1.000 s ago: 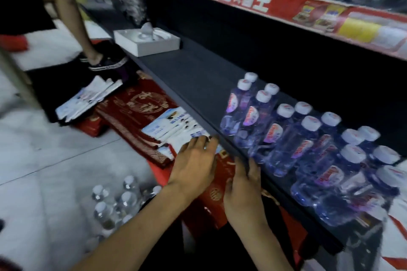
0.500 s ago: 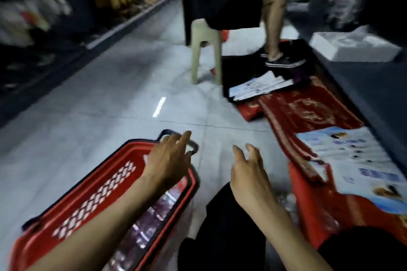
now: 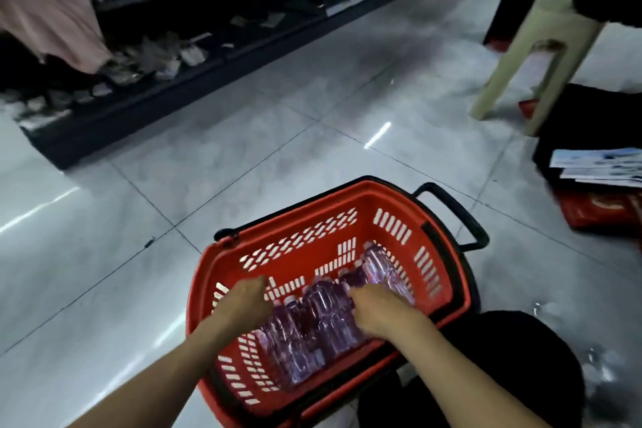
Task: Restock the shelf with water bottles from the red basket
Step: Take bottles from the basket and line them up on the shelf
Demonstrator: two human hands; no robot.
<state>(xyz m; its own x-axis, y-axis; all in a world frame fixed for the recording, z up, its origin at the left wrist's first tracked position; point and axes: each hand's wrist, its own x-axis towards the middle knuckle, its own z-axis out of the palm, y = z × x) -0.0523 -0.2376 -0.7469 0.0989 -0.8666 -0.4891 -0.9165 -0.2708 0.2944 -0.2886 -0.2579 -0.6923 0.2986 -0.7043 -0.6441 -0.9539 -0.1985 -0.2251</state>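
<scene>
- Rack (image 3: 139, 122): stands well beyond the left hand (image 3: 243, 302), across the aisle. It is not the shelf to be restocked; that shelf is not in view.
- Left hand: hangs over the near-left inside of the basket (image 3: 368, 205), just beside the left edge of the bottles (image 3: 319, 316). The fingers point down into the basket and their tips are hidden, so I cannot tell whether they are closed on anything. Judged purpose: to brace or take the left side of the load.
- Basket: sits on the floor directly under both hands, open side up, near enough to be reached with both hands at once.
- Bottles: lie on their sides in a tight row on the basket bottom, between the two hands and under the right one. Lying flat, they call for a grasp round the body, not the cap.
- Right hand (image 3: 382, 316): rests on top of the row with the fingers curled over the bottles, gripping them. Judged step: pick-up from the basket.
- Handle (image 3: 458, 215): folded outward beyond the right hand, leaving the opening free.
- Stool (image 3: 542, 55) and papers (image 3: 597, 163): well apart, to the right of the right hand.
</scene>
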